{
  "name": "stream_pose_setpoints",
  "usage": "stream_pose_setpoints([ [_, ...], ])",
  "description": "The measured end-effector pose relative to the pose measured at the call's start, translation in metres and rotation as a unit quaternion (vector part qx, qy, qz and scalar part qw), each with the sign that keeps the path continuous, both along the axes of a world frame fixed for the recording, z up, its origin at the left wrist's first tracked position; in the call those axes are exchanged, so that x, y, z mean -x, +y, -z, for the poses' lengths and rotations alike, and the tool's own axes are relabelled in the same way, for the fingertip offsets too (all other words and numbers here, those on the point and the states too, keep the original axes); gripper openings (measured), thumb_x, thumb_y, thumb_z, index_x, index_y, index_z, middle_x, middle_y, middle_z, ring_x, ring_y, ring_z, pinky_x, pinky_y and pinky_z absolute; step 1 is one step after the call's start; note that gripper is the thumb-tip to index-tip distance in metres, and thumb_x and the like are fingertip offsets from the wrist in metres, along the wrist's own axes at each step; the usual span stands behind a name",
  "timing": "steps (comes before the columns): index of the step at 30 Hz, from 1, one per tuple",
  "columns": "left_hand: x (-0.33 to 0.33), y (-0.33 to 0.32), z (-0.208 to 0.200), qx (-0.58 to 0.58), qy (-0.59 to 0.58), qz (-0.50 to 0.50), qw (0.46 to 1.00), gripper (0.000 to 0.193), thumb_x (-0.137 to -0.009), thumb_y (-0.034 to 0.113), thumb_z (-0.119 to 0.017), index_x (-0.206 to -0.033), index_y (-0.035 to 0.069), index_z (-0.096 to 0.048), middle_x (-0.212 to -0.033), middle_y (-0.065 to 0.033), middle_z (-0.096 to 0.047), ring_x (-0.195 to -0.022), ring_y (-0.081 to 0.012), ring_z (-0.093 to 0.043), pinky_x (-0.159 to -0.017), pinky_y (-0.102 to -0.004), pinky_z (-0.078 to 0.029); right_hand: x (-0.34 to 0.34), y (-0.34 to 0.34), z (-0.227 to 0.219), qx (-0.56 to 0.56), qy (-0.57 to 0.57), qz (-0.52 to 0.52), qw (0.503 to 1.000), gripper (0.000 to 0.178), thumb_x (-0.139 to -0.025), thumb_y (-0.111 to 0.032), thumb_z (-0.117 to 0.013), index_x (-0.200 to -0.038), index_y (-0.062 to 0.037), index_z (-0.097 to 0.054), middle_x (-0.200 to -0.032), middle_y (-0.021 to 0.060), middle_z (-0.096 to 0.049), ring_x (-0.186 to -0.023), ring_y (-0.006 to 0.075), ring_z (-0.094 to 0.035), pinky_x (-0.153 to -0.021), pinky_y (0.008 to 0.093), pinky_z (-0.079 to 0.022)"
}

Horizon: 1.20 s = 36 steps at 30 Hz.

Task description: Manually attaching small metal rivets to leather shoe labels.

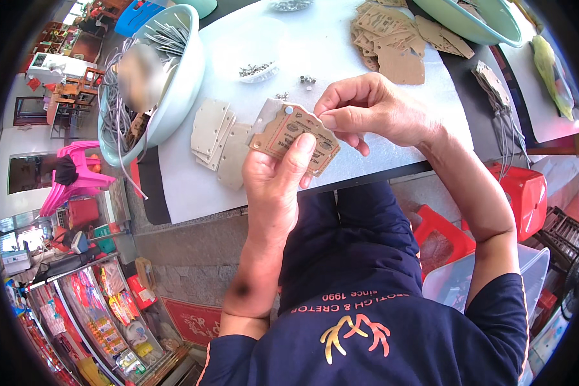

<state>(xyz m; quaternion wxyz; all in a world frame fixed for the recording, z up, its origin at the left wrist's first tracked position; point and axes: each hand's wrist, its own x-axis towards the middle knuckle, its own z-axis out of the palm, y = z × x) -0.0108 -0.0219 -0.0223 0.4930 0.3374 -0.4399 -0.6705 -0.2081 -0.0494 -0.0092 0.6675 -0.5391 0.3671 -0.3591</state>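
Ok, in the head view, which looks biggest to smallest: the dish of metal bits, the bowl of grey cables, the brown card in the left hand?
1. Bowl
2. Brown card in the left hand
3. Small dish

White-topped table [325, 42]: heap of brown plates [400, 67], overlapping pale plates [211, 132], dish [262, 78] of small metal parts [255, 69].

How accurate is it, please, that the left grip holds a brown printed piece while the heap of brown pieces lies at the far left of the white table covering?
Only the side is wrong: the head view shows the heap of brown pieces at the far right of the white table covering. The left grip does hold a brown printed piece.
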Motion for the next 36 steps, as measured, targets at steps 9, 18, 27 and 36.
stream_pose_setpoints([
  [9,-0.0025,-0.0019,0.0010,-0.010,-0.012,0.015,1.000,0.025,-0.091,0.013,-0.060,-0.114,0.002,-0.058,-0.091,-0.0023,-0.061,-0.067,-0.0046,-0.052,-0.049,-0.0192,-0.036,0.0037,-0.0036,0.0005,0.065,0.036,-0.016,0.997,0.022,-0.092,-0.021,-0.063,-0.099,-0.0009,-0.068,-0.070,-0.0019,-0.058,-0.060,0.0051,-0.056,-0.053,0.0207,-0.048],
  [18,-0.0024,-0.0012,0.0015,-0.009,-0.023,0.015,1.000,0.023,-0.091,0.012,-0.060,-0.112,0.003,-0.059,-0.088,-0.0021,-0.062,-0.065,-0.0042,-0.052,-0.048,-0.0190,-0.035,0.0013,-0.0029,-0.0012,0.051,0.043,-0.011,0.998,0.016,-0.090,-0.014,-0.066,-0.097,0.0003,-0.067,-0.067,-0.0015,-0.059,-0.057,0.0042,-0.056,-0.051,0.0185,-0.047],
  [27,-0.0044,-0.0003,0.0015,0.007,-0.037,0.016,0.999,0.026,-0.092,0.009,-0.062,-0.116,0.002,-0.059,-0.086,0.0000,-0.062,-0.062,-0.0014,-0.048,-0.048,-0.0175,-0.036,0.0051,-0.0020,-0.0023,0.031,0.038,-0.019,0.999,0.019,-0.090,-0.016,-0.063,-0.095,0.0019,-0.066,-0.068,0.0009,-0.060,-0.057,0.0060,-0.057,-0.052,0.0206,-0.046],
  [36,-0.0035,-0.0006,0.0022,0.007,-0.035,0.002,0.999,0.026,-0.092,0.010,-0.062,-0.117,0.002,-0.058,-0.087,-0.0001,-0.062,-0.063,-0.0016,-0.049,-0.049,-0.0179,-0.036,0.0030,0.0000,-0.0012,0.033,0.052,-0.023,0.998,0.025,-0.092,-0.021,-0.063,-0.100,0.0023,-0.066,-0.067,0.0008,-0.059,-0.058,0.0070,-0.057,-0.052,0.0213,-0.048],
])
